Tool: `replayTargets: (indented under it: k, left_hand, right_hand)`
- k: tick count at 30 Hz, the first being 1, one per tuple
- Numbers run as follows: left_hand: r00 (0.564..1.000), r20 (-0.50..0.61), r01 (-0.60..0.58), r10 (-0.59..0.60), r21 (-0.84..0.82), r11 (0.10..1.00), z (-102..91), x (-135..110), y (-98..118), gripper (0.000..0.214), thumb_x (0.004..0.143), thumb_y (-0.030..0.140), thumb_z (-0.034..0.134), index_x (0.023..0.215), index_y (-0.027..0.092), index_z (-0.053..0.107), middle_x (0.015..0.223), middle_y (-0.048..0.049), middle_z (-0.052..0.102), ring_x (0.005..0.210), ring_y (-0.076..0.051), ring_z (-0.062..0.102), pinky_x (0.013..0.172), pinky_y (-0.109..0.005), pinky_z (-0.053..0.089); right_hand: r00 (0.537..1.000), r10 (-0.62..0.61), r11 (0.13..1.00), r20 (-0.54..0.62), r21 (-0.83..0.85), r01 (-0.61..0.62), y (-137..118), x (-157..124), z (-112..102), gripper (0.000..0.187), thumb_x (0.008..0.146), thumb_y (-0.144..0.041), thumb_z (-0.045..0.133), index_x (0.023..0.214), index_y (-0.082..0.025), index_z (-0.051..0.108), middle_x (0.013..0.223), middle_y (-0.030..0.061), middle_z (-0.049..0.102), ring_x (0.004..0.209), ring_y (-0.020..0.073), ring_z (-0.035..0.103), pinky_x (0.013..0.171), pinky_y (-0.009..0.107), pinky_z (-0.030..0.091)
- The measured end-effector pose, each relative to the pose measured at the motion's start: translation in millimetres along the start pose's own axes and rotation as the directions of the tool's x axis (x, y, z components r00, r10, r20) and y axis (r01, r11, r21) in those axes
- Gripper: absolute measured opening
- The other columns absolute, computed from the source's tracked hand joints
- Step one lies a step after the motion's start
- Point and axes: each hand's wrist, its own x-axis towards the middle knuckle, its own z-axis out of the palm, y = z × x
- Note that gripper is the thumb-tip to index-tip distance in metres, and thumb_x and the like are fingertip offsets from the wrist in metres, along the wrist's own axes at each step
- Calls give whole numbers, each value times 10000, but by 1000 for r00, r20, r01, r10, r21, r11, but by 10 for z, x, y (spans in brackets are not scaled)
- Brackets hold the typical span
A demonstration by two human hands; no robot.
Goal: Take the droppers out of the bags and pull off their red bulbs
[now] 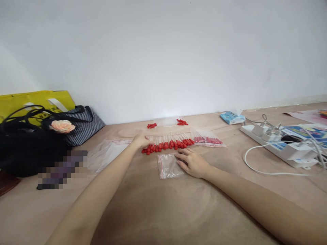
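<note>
Hands: two bare ones, over a tan desk (158, 204) whose far edge meets the pale wall.
Red-tipped pale sticks (166, 145): one row, well over a dozen from where I stand, too crowded to count exactly; red ends face the near side, pale stems the far edge.
Left hand (141, 141): at the row's left end, fingers partly curled against the sticks; I can't tell whether it grips one.
Right hand (192, 162): palm down, fingers loosely spread, gripping nothing, just nearer than the row's right end.
Small clear zip bag (168, 166): one, its right side under the right hand's fingers, on the near side of the row.
Clear plastic bag with red pieces inside (209, 141): one, beside the row's right end.
Loose red clusters: two, a left one (152, 126) and a right one (182, 122), toward the far edge.
Clear plastic bags (107, 154): overlapping left of the left hand, number unclear.
Desk's left side: three carrying bags, one yellow (38, 97), one striped (88, 127), one black (28, 149), plus one peach flower (62, 126).
Desk's right side: one blue tissue pack (233, 117) and one white power strip (260, 139).
</note>
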Motion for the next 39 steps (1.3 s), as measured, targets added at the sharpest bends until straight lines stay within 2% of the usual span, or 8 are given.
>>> replayTargets:
  k: [6, 9, 12, 15, 17, 27, 32, 39]
  left_hand:
    - [953, -174, -225, 247, 132, 965, 121, -635, -40, 226, 699, 410, 548, 713, 185, 568, 705, -8, 599, 720, -164, 555, 669, -260, 410]
    - [924, -92, -368, 372, 52, 928, 323, -958, -99, 356, 778, 483, 430, 888, 169, 557, 766, -37, 611, 699, -170, 565, 656, -289, 446]
    - [835, -69, -540, 547, 94, 836, 465, -1109, -175, 431, 782, 435, 463, 1122, 172, 490, 1119, -107, 547, 1050, -230, 491, 896, -380, 384]
    - [744, 141, -668, 653, 159, 727, 498, -1122, -245, 464, 794, 398, 468, 1232, 250, 434, 1368, -79, 332, 1268, -264, 256, 1027, -453, 211]
    - [755, 216, -652, 619, 151, 743, 487, -1096, -270, 452, 812, 404, 441, 1242, 265, 429, 1382, -72, 315, 1282, -269, 229, 1034, -471, 181]
    - [916, 52, -369, 397, -274, 888, 509, -909, -223, 454, 560, 220, 693, 966, 175, 496, 874, -23, 510, 696, -118, 503, 651, -273, 437]
    - [919, 129, -328, 372, -273, 904, 440, -1004, -249, 314, 625, 184, 592, 921, 171, 490, 806, 6, 477, 591, -79, 456, 571, -231, 410]
    - [965, 76, -206, 251, -377, 903, 72, -1077, -424, 314, 636, 262, 584, 916, 175, 472, 646, 40, 513, 562, -99, 503, 555, -226, 419]
  right_hand:
    - [997, -15, 999, 74, 42, 12, -13, -35, -59, 504, 806, -501, 434, 1209, -202, 486, 1197, 115, 495, 1082, 235, 446, 923, 420, 334]
    - [990, -26, 999, 138, 34, 22, -46, -54, -82, 733, 709, -665, 442, 1282, -211, 400, 1276, 137, 432, 1156, 282, 383, 951, 494, 268]
    - [984, -33, 999, 173, 33, 28, -62, -65, -70, 825, 673, -720, 417, 1315, -207, 346, 1333, 148, 370, 1216, 295, 318, 982, 522, 206]
    - [981, -41, 999, 191, 37, 35, -59, -74, -46, 822, 692, -717, 389, 1334, -210, 307, 1366, 142, 323, 1256, 288, 268, 1008, 524, 157]
    - [979, -48, 999, 200, 35, 42, -55, -78, -38, 812, 710, -707, 374, 1343, -207, 286, 1377, 142, 303, 1269, 287, 248, 1016, 524, 139]
    - [983, -106, 990, 147, 110, 90, -75, -63, -106, 642, 742, -605, 463, 1258, -225, 429, 1266, 116, 460, 1166, 259, 395, 966, 472, 256]
    - [994, -76, 989, -84, 123, 86, -46, -51, -82, 309, 836, -382, 444, 1048, -207, 584, 1012, 79, 597, 914, 184, 538, 807, 337, 386]
    - [917, 73, 996, -393, -13, -85, 308, -55, -236, 294, 818, -354, 455, 1031, -191, 577, 917, 90, 589, 846, 210, 523, 767, 356, 373]
